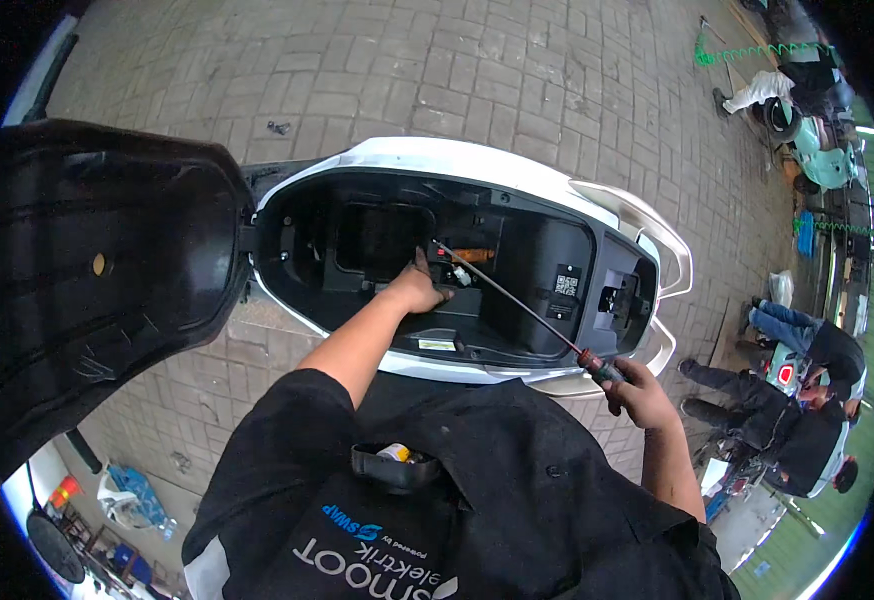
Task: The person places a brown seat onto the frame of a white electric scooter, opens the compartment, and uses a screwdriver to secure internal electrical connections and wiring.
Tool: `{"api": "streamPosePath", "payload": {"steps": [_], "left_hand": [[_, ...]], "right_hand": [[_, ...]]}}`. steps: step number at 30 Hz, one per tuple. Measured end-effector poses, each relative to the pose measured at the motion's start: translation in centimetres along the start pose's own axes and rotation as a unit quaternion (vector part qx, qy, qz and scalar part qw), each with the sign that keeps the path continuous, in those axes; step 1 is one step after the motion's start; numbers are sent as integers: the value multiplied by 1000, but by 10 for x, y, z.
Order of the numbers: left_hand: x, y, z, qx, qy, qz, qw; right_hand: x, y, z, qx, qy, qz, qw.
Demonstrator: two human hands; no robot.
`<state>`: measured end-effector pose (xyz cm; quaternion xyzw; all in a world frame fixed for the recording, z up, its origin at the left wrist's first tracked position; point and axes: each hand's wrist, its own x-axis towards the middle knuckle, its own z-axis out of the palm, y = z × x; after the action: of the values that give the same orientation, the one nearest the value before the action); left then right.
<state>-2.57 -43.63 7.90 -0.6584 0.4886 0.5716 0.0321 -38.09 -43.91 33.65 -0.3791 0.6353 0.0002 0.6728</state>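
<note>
A white scooter [437, 150] stands in front of me, its black under-seat storage compartment [527, 225] uncovered. My right hand [642, 393] grips a long screwdriver [532, 315] by its red and dark handle, right of the compartment. The thin shaft slants up and left, its tip over the compartment's middle. Inside, my left hand [416, 287] rests with thumb and fingers apart, near the lower edge of a dark rectangular recess [387, 238]. Beside it are a small white connector [461, 275], a small red part and an orange elongated piece [472, 256]. What the left fingertips touch is unclear.
The raised black seat [157, 270] extends to the left. Cream grab rails [672, 245] curve round the scooter's rear. Small dark parts [278, 128] lie on the paving. At right, other people [807, 430] work by more scooters; a green coiled hose [757, 55] hangs beyond.
</note>
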Motion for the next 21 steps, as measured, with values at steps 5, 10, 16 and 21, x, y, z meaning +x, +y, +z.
{"api": "streamPosePath", "payload": {"steps": [5,10,16,21], "left_hand": [[11,-24,13,35,93,74,992],[1,-11,1,-22,48,39,998],[2,-11,-2,-13,62,104,993],[27,-43,22,-2,81,103,991]], "right_hand": [[9,-21,15,-121,27,20,992],[14,-42,25,-197,56,26,979],[30,-45,27,-280,68,-35,957],[37,-66,41,-337,70,-39,938]]}}
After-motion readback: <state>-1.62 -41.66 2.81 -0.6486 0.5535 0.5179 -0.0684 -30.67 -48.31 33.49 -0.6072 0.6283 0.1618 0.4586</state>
